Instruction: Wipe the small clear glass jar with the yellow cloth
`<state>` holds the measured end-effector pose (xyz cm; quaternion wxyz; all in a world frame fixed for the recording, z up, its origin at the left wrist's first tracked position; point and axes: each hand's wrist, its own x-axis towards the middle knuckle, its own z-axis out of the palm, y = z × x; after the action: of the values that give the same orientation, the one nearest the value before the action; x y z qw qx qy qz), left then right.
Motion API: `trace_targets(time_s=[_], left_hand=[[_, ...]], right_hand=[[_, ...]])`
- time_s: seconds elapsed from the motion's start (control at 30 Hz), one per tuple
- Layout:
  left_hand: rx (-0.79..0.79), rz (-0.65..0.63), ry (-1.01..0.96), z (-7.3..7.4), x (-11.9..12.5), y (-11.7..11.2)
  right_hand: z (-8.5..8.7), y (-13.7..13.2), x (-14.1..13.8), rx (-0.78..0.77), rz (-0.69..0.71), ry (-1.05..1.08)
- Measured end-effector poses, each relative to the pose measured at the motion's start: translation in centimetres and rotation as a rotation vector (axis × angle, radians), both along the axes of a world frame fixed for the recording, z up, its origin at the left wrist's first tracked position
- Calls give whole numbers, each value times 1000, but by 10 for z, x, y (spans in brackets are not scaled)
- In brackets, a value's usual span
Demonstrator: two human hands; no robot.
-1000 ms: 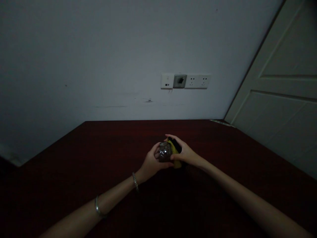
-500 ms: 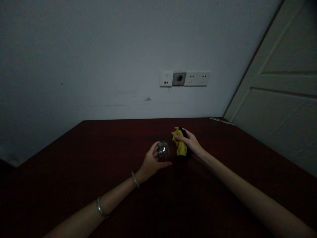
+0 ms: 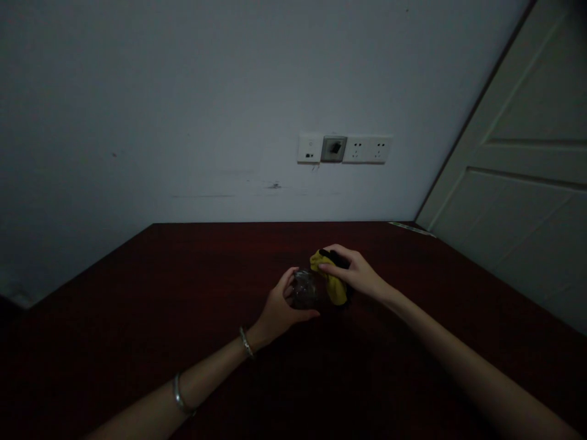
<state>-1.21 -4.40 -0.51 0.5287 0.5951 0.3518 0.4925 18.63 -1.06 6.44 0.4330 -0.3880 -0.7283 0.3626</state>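
A clear, rounded glass vessel point(image 3: 304, 289) is held in my left hand point(image 3: 280, 308), fingers round its far left side and thumb along the near side. Its exact kind is hard to make out in the dim light. My right hand point(image 3: 360, 272) is closed on a yellow cloth point(image 3: 336, 287) with a black part, bunched between thumb and fingers. The cloth is just right of the glass, its upper left end close to the rim; whether they touch I cannot tell.
A dark red table point(image 3: 220, 263) spreads under both hands and meets a pale wall point(image 3: 183, 110). Wall sockets point(image 3: 367, 149) and a grey switch plate point(image 3: 334, 148) sit above its far edge. A panelled white door point(image 3: 523, 183) stands at the right.
My right hand has brought the cloth left and toward me, nearer the glass, and tilted it. The glass has turned a little in my left hand, losing its bright glint.
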Motion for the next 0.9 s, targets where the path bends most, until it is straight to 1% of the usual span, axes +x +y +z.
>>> trace_targets(time_s=[0.1,0.27,0.4,0.53,0.73,0.9], left_hand=[[37,-5,39,2,-1,0],[53,4,76,4,-1,0],[96,43,113,3,0,1],[131,60,175,3,0,2],[166,80,263,2,-2,4],[173,92,286,0,-3,5]], right_hand=[[1,-1,-4,162,-13,-109],[-1,-4,-10,292,-13,-114],[-4,-9,-13,456,43,-148],[-5,-12,-11,618,95,-254],[2,-16,-7,757,132,-457],[7,-22,-9,785,174,-563]])
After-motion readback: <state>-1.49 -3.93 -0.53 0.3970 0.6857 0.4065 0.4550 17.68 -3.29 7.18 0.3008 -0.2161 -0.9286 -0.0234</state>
